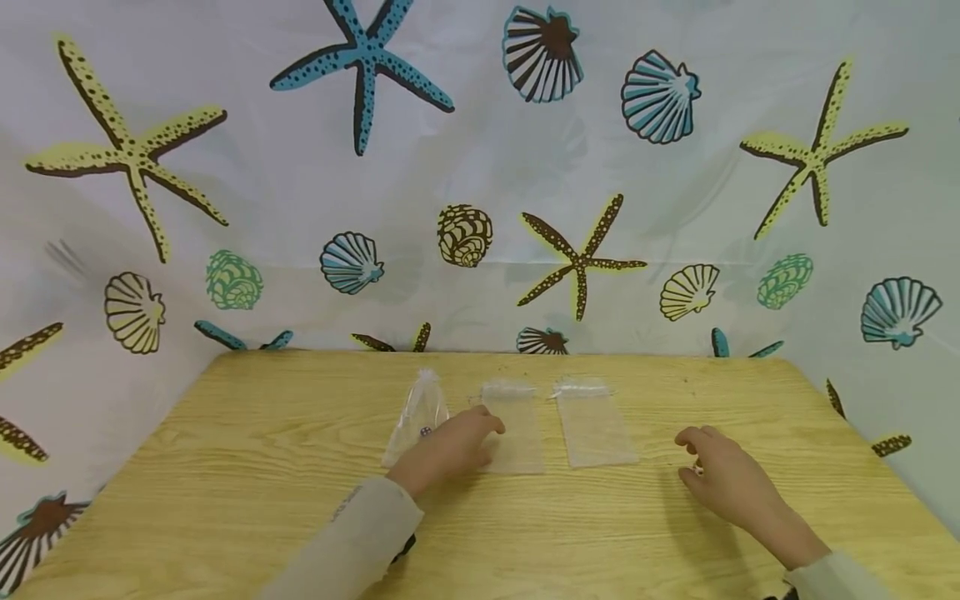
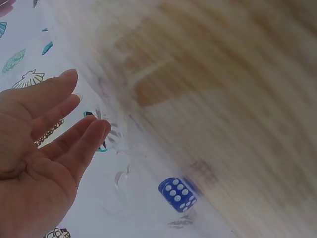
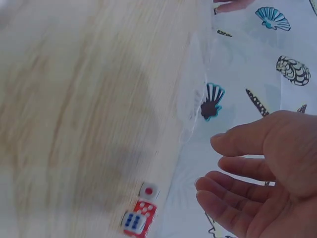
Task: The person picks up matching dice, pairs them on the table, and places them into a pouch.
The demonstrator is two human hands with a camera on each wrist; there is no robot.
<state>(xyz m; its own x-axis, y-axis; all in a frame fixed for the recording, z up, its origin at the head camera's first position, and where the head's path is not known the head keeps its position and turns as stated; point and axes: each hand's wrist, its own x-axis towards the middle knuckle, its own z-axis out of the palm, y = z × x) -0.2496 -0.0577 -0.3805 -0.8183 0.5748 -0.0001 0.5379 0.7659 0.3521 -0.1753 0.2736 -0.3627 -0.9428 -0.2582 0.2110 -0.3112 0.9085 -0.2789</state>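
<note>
Three sheer drawstring pouches lie on the table. The left pouch (image 1: 408,421) has its neck gathered, and a blue die (image 2: 177,194) with white dots shows at it. My left hand (image 1: 457,440) is over the left edge of the middle pouch (image 1: 517,433), fingers loosely bent and nothing held. To the right, a third flat pouch (image 1: 596,425) lies near my right hand (image 1: 723,479). That hand hovers with relaxed, parted fingers and an empty palm. In the right wrist view, a red die (image 3: 144,207) sits close to a white die (image 3: 149,190) and another white die with blue dots (image 3: 132,221).
The wood-grain table (image 1: 247,500) extends toward me on both sides of the pouches. A white curtain (image 1: 480,150) printed with starfish and shells hangs behind it and along its left and right sides.
</note>
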